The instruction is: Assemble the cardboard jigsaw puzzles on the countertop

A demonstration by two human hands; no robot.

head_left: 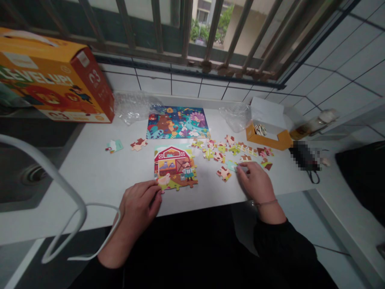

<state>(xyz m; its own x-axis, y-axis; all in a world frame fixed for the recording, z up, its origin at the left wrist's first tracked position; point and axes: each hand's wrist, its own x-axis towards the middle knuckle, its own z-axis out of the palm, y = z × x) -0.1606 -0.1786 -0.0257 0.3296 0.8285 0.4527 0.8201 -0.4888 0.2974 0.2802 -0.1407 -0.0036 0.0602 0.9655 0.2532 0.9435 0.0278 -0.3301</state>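
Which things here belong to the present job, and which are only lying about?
Job:
- partly assembled red-barn jigsaw puzzle
- pale-green puzzle piece at right hand
- loose multicoloured puzzle pieces

Apparently lying about:
- large orange cardboard box
- crumpled clear plastic wrapping

This is looking like a kitchen — a dark grey recessed sink (18,160) is adjoining a smooth white tabletop (90,172) — and white wall tiles with dark joints (186,88) are rising behind.

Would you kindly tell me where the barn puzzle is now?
In the head view, the barn puzzle lies slightly left of center, below the blue animal picture, beside the left hand.
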